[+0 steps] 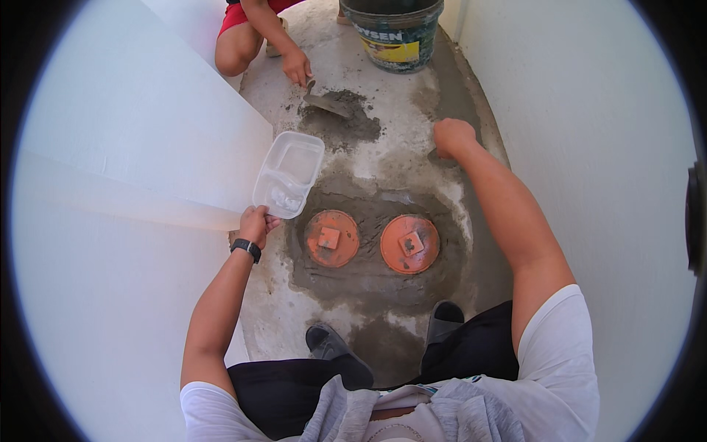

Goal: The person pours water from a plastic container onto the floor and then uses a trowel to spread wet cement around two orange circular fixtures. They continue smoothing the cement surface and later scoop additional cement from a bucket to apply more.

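Note:
My left hand (257,225) grips the near edge of a clear plastic container (298,158) with divided compartments, tilted above the floor. A little clear liquid seems to lie in its near compartment. My right hand (454,138) is closed low over the floor at the right. A dark edge shows beneath its fingers, but what it holds is mostly hidden. Between my arms, two round orange caps with square knobs, a left cap (345,250) and a right cap (431,254), sit in wet grey mortar (368,283).
Ahead, a co-worker's hand (297,68) holds a trowel (328,104) at a heap of mortar (361,125). A dark bucket (394,44) stands at the far right. White walls (589,147) close in both sides. My sandals (339,350) rest near the caps.

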A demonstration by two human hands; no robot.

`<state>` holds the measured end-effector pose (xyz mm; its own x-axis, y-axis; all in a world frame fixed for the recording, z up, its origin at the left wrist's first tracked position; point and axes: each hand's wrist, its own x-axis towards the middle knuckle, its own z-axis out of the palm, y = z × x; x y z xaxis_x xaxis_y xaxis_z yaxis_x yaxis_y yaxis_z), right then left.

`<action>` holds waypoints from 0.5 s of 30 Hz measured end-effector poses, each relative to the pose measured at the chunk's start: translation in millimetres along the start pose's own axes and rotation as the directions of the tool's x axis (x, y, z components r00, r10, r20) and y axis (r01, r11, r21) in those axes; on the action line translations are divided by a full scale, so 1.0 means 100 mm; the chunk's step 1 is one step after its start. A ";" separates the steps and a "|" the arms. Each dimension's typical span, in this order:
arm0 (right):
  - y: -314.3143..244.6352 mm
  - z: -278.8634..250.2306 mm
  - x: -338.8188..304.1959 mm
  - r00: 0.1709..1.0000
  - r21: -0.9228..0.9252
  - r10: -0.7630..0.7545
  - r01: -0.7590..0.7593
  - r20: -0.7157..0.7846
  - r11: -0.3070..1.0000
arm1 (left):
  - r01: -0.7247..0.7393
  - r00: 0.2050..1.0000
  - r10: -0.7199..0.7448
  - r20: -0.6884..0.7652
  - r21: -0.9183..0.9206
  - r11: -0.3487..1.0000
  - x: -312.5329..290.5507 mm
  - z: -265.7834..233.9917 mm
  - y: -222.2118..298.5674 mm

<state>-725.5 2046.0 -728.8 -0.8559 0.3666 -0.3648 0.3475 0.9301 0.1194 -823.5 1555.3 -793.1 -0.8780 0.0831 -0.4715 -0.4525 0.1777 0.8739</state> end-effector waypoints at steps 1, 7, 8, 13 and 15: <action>0.00 0.00 0.00 1.000 0.006 -0.001 0.001 0.003 1.000 | 0.010 1.000 -0.010 -0.003 -0.022 1.000 0.00 0.00 0.00; 0.01 0.00 0.00 1.000 0.007 0.004 -0.004 0.013 1.000 | 0.006 1.000 -0.006 -0.006 -0.025 1.000 0.03 0.03 0.01; 0.01 0.00 0.00 1.000 0.008 0.000 0.000 0.010 1.000 | -0.002 1.000 0.002 0.000 -0.006 1.000 0.03 0.03 0.02; 0.00 0.02 0.03 1.000 -0.001 -0.009 0.009 0.006 1.000 | 0.021 1.000 -0.020 0.004 -0.019 1.000 0.04 0.02 0.01; -0.01 0.04 0.04 1.000 0.001 0.001 -0.001 0.000 1.000 | 0.026 1.000 -0.026 0.010 -0.010 1.000 0.05 0.01 0.01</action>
<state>-728.0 2046.6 -733.9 -0.8558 0.3671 -0.3644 0.3484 0.9298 0.1185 -827.8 1557.0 -794.9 -0.8645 0.0881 -0.4949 -0.4764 0.1702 0.8626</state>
